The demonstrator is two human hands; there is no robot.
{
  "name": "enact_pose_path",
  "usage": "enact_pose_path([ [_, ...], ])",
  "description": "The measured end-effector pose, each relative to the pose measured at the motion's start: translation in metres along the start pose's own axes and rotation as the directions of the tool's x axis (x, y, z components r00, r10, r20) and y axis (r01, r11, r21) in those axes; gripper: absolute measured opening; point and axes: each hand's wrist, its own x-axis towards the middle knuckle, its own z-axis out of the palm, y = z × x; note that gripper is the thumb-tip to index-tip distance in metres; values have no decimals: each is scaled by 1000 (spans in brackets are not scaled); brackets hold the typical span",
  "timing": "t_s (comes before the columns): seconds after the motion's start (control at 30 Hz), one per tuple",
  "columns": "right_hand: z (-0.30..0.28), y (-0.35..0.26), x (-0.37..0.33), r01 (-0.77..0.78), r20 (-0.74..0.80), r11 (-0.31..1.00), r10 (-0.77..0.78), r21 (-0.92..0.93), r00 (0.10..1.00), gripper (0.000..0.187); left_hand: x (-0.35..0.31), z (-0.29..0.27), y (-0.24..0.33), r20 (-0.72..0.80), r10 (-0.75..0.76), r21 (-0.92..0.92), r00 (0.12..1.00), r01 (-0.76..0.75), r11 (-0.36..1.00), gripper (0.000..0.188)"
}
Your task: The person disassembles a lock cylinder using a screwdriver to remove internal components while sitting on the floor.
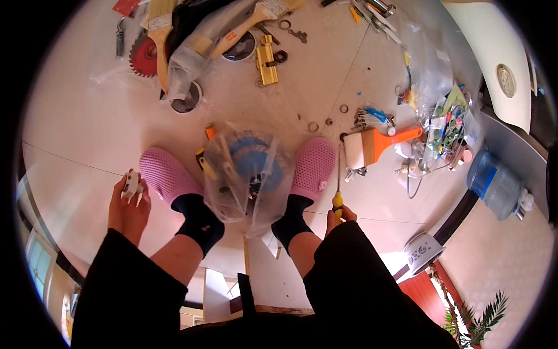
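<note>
The left hand (127, 213) pinches a small, chunky white piece with dark spots (132, 184) over the left side of the pale tile floor (110, 125). The right hand (342, 216) is wrapped around a long, thin screwdriver with a yellow handle (337, 201). A tan wooden brush (239, 32) has a red mark.

Bright; glare lower right; edges bent, rim black.

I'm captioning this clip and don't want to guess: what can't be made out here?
In the head view:
Small white part: partly covered by the left hand; too small to identify.
Yellow-handled screwdriver: the right hand hides the handle's end; the tip is too small to identify.
Translucent plastic bag: its folds obscure what is inside.
Wooden-handled paintbrush, upper left: the upper edge cuts off its bristle tips.
</note>
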Motion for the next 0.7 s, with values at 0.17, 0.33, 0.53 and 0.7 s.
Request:
enact_pose_path([
  [0.17, 10, 24, -9, 249, 24, 946, -250, -206, 968, 35, -19, -21, 15, -114, -31, 15, 993, 33, 999, 33],
  [0.33, 14, 35, -15, 245, 17, 957, -250, 153, 968, 36, -24, -21, 12, -20, -88, -77, 996, 86, 993, 31],
  [0.53, -33, 6, 8, 363, 128, 909, -343, -204, 931, 35, -21, -22, 8, 87, -121, -89, 989, 128, 988, 31],
  [0.7, -75, -66, 56, 391, 262, 882, -324, -264, 909, 29, -13, -29, 6, 112, -138, -106, 984, 150, 983, 31],
])
